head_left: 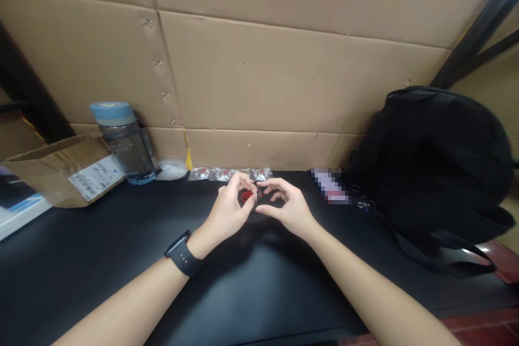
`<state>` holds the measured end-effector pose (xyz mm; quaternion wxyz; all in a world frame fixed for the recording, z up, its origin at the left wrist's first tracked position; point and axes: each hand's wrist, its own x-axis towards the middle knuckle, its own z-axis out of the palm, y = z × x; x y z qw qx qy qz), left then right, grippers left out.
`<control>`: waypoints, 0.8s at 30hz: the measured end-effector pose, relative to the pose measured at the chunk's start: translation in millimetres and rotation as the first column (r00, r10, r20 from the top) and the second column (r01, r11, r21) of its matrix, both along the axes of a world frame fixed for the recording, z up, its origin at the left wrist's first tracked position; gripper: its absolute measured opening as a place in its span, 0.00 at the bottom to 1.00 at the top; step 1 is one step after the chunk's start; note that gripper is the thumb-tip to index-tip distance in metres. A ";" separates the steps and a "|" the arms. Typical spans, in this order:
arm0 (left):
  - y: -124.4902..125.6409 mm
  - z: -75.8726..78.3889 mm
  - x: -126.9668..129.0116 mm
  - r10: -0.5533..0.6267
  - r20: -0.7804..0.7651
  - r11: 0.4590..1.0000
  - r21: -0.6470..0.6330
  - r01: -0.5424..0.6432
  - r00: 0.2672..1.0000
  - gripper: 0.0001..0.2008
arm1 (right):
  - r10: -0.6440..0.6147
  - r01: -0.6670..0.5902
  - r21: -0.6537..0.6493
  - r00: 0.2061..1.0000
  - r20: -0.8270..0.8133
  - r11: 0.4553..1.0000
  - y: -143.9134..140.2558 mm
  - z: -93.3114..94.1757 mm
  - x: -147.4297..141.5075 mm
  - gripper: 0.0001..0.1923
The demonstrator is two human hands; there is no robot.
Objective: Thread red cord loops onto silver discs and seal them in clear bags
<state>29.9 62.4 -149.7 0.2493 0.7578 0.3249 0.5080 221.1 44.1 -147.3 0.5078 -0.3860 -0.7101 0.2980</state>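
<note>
We saw a wall of cardboard sheets (259, 65) standing behind a black counter (251, 292) that filled the lower part of the view. On the right end of the counter sat a black backpack (433, 162), leaning against the cardboard, its strap trailing toward the front edge. At the left end lay an open cardboard box (60, 173) with a white label, and just beside it stood a clear water bottle (125, 143) with a blue lid. A strip of small sealed packets (227, 174) lay along the foot of the wall, just behind our hands.

Our left hand (229, 208), with a black watch (183, 254) on its wrist, met our right hand (286, 205) near the middle of the counter, close to the wall. Between them was a small red piece (246, 195), held just above the counter. The left grip was pinched on it, thumb and forefinger pressed together around it. The right grip also closed in at its edge, fingertips curled and touching the same piece, though we could not tell how firmly.
</note>
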 end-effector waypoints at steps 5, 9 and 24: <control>-6.0 1.3 2.1 0.091 -0.068 0.993 0.078 -0.085 0.994 0.09 | 0.045 -0.050 -0.058 0.994 -0.096 0.997 -0.7 -1.7 -3.0 0.28; -13.6 4.4 2.3 0.264 -0.135 0.951 0.203 -0.234 0.955 0.08 | 0.096 -0.132 -0.144 0.967 -0.235 0.981 -0.4 -3.6 -6.0 0.22; -15.9 10.5 -1.4 0.277 -0.160 0.944 0.227 -0.238 0.947 0.06 | 0.070 -0.068 -0.039 0.996 0.049 0.997 4.5 -1.2 4.0 0.10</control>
